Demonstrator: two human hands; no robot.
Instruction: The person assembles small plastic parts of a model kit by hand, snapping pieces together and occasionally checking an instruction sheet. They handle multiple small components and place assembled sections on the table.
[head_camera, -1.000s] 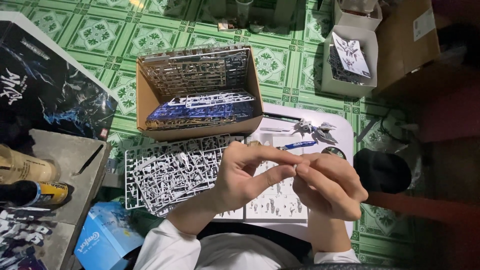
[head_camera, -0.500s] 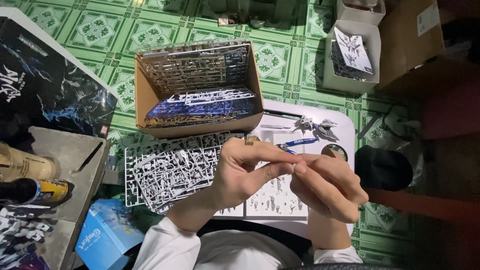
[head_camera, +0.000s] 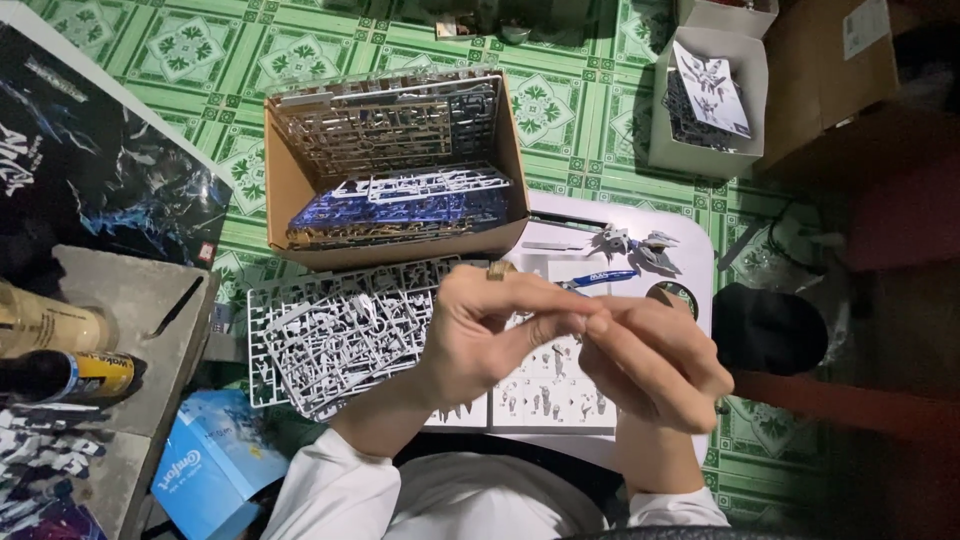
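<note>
My left hand (head_camera: 490, 330) and my right hand (head_camera: 660, 365) meet above a white lap table (head_camera: 690, 262). The fingertips of both hands press together at one spot, and whatever lies between them is hidden. A ring sits on a finger of my left hand. Under the hands lies a printed instruction sheet (head_camera: 550, 390). A grey sheet of model parts on frames (head_camera: 330, 335) rests just left of my left hand. Beyond the hands lie a blue-handled tool (head_camera: 612, 277) and a small winged model piece (head_camera: 635, 243).
An open cardboard box (head_camera: 285, 190) of grey, blue and gold part frames stands behind the table. A small white box (head_camera: 665, 150) of dark parts is at back right. At left are a black box lid (head_camera: 90, 170), two bottles (head_camera: 60, 350) and a blue packet (head_camera: 205, 470).
Both hands have stayed pressed together at the fingertips, with only slight shifts of the fingers. The things on the table have not moved.
</note>
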